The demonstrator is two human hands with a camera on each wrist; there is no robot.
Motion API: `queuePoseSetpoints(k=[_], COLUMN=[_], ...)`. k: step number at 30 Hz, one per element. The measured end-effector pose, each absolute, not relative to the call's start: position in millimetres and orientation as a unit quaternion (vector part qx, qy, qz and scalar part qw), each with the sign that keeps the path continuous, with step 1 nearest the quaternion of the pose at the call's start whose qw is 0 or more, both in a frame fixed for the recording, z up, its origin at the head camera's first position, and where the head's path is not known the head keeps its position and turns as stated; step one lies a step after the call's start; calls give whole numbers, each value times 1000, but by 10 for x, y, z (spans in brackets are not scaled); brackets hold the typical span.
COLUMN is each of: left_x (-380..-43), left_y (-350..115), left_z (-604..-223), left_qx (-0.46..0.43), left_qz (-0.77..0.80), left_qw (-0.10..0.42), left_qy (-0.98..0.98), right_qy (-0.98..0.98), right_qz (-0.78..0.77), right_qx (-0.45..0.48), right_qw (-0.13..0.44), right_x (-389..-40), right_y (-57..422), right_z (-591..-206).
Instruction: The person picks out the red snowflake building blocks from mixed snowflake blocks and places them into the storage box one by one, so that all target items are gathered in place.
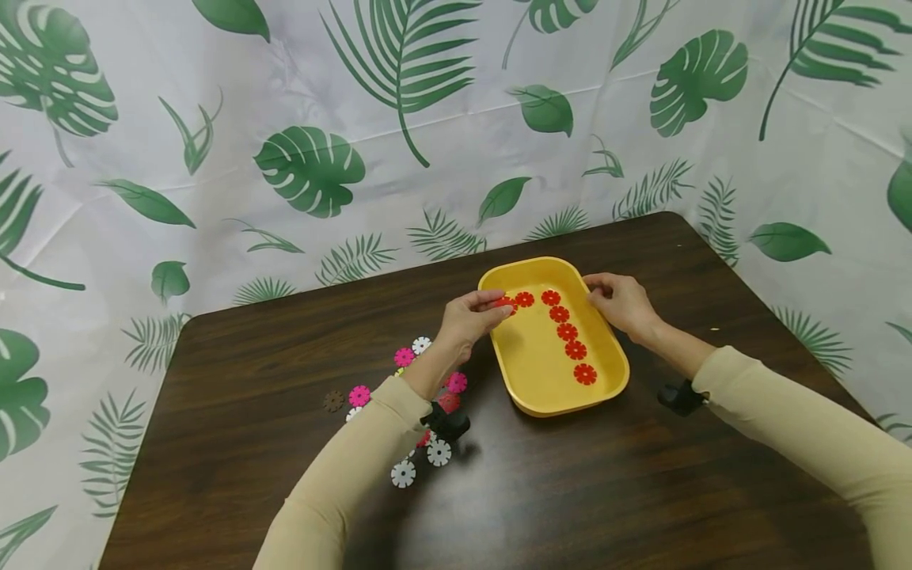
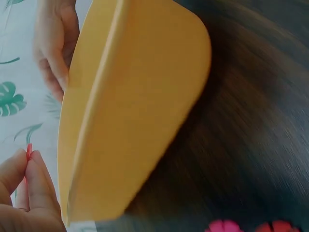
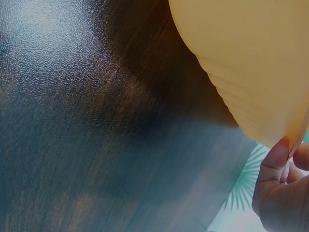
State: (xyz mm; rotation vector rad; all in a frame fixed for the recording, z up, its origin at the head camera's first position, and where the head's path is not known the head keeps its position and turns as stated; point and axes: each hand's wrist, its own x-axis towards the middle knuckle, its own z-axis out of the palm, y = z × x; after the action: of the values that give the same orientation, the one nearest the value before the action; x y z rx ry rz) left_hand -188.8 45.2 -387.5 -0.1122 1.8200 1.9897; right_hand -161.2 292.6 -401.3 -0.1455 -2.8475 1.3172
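A yellow plastic tub (image 1: pixel 530 380) stands on the table, with several red notched discs (image 1: pixel 567 332) laid in a bent row on its floor. My left hand (image 1: pixel 461 323) is over the tub's left rim and pinches a red notched disc (image 2: pixel 29 151) between thumb and fingertips. In the left wrist view that disc appears edge-on. With thumb and fingers, my right hand (image 1: pixel 625 305) pinches the tub's right rim near the far corner; the right wrist view shows the thumb (image 3: pixel 280 152) against the tub's outer wall.
Left of the tub, partly hidden under my left forearm, lie loose notched discs in pink (image 1: pixel 359 395), white (image 1: pixel 438 453), brown (image 1: pixel 333 401) and red. The dark wooden table (image 1: pixel 256 380) meets a leaf-print cloth (image 1: pixel 427 182) along its far edge.
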Motion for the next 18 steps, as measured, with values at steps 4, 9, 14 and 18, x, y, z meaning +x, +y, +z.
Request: queuePoseSetpoints(k=[4, 9, 14, 18], left_x=[-1908, -1934, -1963, -1976], left_y=[640, 816, 931, 983], left_z=[-3875, -3908, -3939, -3946], left_qx=[-59, -64, -59, -53], left_qz=[730, 718, 696, 675], left_qw=[229, 233, 235, 234], left_qy=[642, 652, 676, 697], right_qy=[-906, -906, -906, -907], right_qz=[420, 421, 421, 419], right_qx=[-46, -44, -46, -48], right_qw=[1, 1, 0, 1], right_x=[-1615, -1615, -1615, -1613], right_y=[2932, 2935, 2931, 2931], right_z=[-4016, -4014, -4018, -4020])
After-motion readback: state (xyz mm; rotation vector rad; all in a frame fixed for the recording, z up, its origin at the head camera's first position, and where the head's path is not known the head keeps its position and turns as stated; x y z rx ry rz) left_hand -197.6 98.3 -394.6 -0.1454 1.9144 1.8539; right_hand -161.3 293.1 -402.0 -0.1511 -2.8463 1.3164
